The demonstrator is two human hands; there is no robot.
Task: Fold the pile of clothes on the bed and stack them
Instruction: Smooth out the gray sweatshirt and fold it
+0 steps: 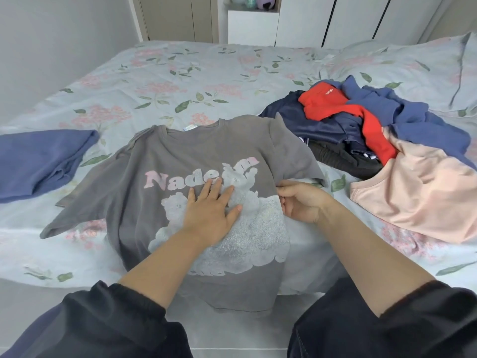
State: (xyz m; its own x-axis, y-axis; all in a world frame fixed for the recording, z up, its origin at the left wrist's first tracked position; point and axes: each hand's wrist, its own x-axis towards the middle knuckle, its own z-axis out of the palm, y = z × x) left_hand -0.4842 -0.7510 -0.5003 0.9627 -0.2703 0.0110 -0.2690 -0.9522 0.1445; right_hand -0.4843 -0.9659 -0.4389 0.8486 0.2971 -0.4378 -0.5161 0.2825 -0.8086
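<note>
Barely under way: a grey T-shirt [206, 156] lies print-up on the floral bed [180, 73]. The left hand [209, 210] presses flat on it with fingers spread, and the right hand [302, 202] pinches its side edge. Left of the shirt sits one folded blue garment [44, 161]. Right of it, the unfolded pile [374, 130] waits, so most of the work appears to remain.
</note>
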